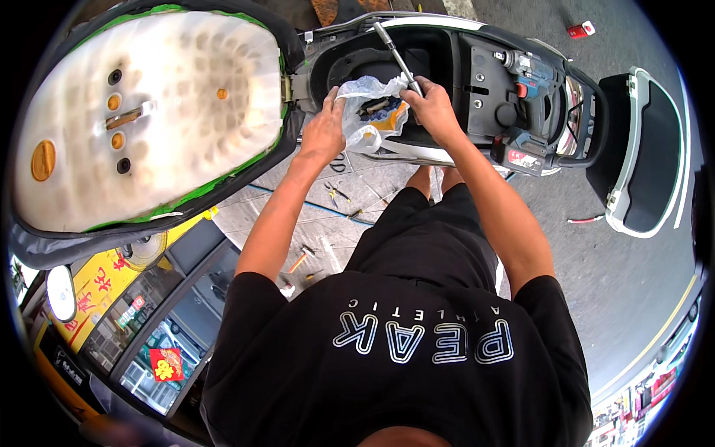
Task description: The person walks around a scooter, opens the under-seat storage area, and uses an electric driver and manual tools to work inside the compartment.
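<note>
My left hand (pixel 325 130) is closed on the left edge of a clear plastic bag (pixel 363 88), over the open storage well (pixel 432 52) of a scooter. Several dark pieces and something orange-yellow show inside the bag; their kind I cannot make out. My right hand (pixel 434 112) grips the lower end of a long chrome wrench (pixel 392 48) with a cylindrical head. That wrench slants up and to the left across the well. The fingers of my right hand are also at the bag's right edge; whether they pinch it is hidden.
The raised scooter seat (pixel 186 89) fills the left. A cordless power tool (pixel 530 68) with its battery lies to the right of the well. Further right, the top case lid (pixel 652 160) hangs open. On the ground are pliers (pixel 337 192), a hammer (pixel 301 258) and a red can (pixel 581 30).
</note>
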A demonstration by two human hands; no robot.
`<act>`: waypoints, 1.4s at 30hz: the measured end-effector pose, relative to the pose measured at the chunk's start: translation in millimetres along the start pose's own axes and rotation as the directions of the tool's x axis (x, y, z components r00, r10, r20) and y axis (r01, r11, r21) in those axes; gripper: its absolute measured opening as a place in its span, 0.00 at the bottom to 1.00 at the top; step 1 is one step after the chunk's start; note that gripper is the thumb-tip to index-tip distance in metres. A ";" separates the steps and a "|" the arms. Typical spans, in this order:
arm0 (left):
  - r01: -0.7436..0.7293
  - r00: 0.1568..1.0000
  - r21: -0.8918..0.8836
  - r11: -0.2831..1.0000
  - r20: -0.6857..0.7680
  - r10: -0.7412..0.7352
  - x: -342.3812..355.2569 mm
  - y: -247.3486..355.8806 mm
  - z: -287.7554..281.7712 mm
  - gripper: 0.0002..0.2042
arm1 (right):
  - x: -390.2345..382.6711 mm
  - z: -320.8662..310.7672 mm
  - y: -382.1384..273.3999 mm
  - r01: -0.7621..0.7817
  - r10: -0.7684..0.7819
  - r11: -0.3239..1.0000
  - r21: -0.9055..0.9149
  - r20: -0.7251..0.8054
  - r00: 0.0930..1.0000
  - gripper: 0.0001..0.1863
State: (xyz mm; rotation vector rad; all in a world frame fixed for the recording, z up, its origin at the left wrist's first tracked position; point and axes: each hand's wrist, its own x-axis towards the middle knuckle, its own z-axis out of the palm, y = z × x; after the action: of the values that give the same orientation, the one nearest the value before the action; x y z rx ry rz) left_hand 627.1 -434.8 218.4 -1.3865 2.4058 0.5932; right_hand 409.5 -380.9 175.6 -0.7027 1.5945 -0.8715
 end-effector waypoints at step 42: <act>0.293 0.934 -0.619 -0.729 0.348 0.081 24.4 73.0 81.5 0.18 | -102.1 -12.5 -27.3 0.350 -0.251 0.775 -0.527 0.251 0.935 0.18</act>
State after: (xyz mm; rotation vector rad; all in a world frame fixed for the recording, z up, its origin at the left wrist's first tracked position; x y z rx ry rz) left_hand 555.9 -380.2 151.2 -1.5896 0.0727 3.3351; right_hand 416.4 -310.2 254.7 -1.4555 1.6161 -0.5284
